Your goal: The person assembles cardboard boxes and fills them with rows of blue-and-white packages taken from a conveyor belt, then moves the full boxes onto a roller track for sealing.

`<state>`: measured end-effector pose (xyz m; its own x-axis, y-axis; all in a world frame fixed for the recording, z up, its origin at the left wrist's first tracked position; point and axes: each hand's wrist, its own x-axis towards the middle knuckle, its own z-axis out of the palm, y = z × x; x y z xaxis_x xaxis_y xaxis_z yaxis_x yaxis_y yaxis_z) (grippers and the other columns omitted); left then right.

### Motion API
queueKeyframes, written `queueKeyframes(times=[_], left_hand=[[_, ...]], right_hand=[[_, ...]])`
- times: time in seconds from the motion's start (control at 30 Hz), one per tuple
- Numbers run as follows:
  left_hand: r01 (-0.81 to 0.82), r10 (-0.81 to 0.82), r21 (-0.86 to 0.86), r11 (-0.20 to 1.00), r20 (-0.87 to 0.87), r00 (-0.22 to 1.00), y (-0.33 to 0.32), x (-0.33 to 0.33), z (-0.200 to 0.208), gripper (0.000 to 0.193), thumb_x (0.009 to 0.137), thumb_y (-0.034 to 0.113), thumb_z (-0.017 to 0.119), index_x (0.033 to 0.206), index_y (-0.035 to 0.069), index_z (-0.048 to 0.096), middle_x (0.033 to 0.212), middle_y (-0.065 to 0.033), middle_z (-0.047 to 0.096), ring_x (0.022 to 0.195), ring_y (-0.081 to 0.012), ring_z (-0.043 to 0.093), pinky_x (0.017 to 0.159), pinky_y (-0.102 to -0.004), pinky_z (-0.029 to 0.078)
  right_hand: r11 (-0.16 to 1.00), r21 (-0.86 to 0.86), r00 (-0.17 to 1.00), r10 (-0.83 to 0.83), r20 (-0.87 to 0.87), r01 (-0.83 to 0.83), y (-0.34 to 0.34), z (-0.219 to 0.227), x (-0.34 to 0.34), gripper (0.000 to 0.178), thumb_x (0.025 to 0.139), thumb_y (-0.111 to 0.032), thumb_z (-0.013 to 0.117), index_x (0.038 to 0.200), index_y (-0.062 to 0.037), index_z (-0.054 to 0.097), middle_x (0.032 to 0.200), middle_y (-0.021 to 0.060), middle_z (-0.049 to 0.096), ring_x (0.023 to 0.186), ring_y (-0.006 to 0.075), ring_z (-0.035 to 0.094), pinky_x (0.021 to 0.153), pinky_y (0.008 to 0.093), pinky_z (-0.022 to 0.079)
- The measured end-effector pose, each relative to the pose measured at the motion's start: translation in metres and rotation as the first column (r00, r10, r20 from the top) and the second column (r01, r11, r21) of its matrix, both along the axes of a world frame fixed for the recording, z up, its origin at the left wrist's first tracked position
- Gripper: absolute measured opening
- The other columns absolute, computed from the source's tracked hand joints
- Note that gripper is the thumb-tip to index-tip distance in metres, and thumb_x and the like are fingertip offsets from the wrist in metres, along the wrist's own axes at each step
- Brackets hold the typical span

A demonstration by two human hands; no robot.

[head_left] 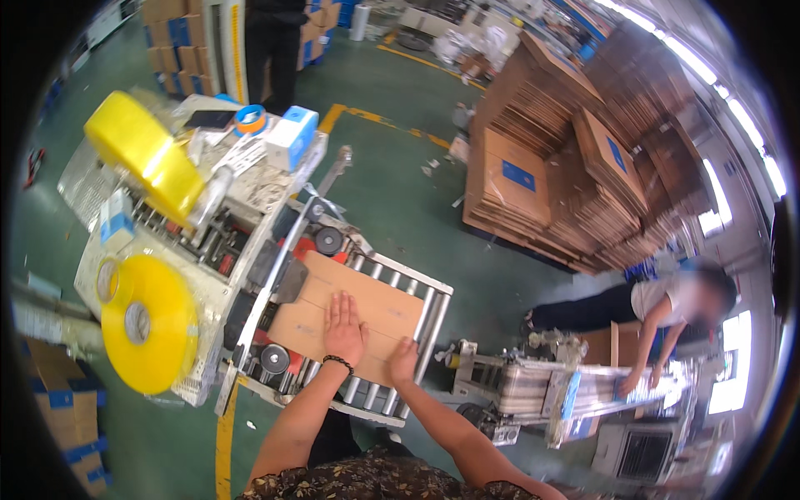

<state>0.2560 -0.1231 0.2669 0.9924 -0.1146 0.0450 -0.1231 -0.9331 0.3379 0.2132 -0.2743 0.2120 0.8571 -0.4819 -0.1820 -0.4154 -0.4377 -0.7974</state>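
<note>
A brown cardboard box (375, 304) lies on the roller conveyor (430, 312) of a carton-taping machine, its far left end against the machine's red parts and dark wheels. My left hand (343, 329) rests flat on top of the box, fingers stretched out together, with a dark beaded bracelet at the wrist. At the near right side of the box, my right hand (403, 362) has its fingers curled against the edge; the fingertips are partly hidden.
Two large yellow tape rolls (162, 325) are mounted on the machine's left. A blue-white carton (292, 137) and orange tape roll (250, 120) sit on its top. Flattened cardboard stacks (550, 183) stand far right. A co-worker (658, 304) bends over another conveyor (533, 387) at right.
</note>
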Motion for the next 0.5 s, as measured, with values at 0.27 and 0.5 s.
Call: queueKeyframes(times=[0.27,0.5], left_hand=[[0.474,-0.458,0.015,0.881,0.283,0.843,-0.016,0.006,-0.019,0.05,0.082,0.009,0.051,0.132,0.005,0.052,0.134,-0.0146,0.054,0.129,-0.0333,0.045,0.114,-0.0439,0.031],[0.325,-0.367,0.215,0.921,0.201,0.908,0.043,0.028,-0.094,0.037,0.098,0.02,0.042,0.128,0.005,0.058,0.141,-0.0153,0.047,0.133,-0.0279,0.041,0.114,-0.0382,0.029]], right_hand=[[0.682,0.592,0.802,0.59,-0.097,-0.43,-0.077,-0.038,-0.136,0.026,0.098,-0.026,0.05,0.118,-0.011,0.058,0.098,0.0051,0.067,0.091,0.0141,0.065,0.079,0.0318,0.052],[0.993,0.084,0.721,0.116,-0.684,-0.08,-0.173,-0.082,-0.49,0.039,0.089,-0.037,0.05,0.1,-0.0054,0.07,0.104,0.0193,0.069,0.098,0.0362,0.066,0.086,0.0478,0.05]])
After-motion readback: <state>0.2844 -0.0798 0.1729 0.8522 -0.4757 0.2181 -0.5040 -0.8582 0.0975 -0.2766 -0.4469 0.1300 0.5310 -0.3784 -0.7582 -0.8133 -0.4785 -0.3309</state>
